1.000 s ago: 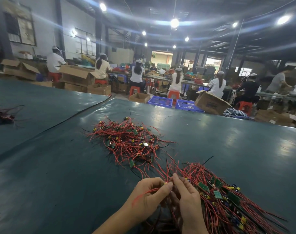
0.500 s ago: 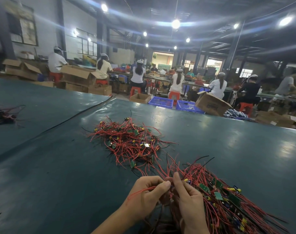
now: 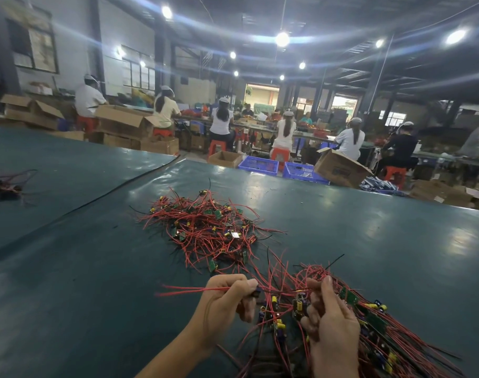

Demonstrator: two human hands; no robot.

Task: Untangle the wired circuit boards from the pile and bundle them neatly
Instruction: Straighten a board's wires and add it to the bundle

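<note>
Nearest the camera, a red wire strand (image 3: 183, 290) is pinched in the left hand (image 3: 224, 306), with thumb and curled fingers closed on it. The right hand (image 3: 331, 326) is clenched around the gathered bundle (image 3: 391, 331), its fingers hooked into the wires and the thumb raised on top.

The strand is stretched almost level across the view. Its free ends are seen jutting out to the left of the left hand, while its other end is lost among the circuit boards (image 3: 297, 306) hanging between the two hands. So the long axis is laid left to right, and the snag is judged to sit on the right-hand side of the pinch, just beside the right hand. The strand would best be drawn leftward along its own line by the left hand, while the bundle is anchored by the right. Which board belongs to the strand cannot be told.

Beyond the hands, the untouched pile (image 3: 205, 227) is spread on the green table (image 3: 69, 268), joined to the bundle by a few trailing wires. A smaller tangle (image 3: 1, 184) is seen far off to the left. Past the table edge, blue crates (image 3: 259, 165) are set on the floor.
</note>
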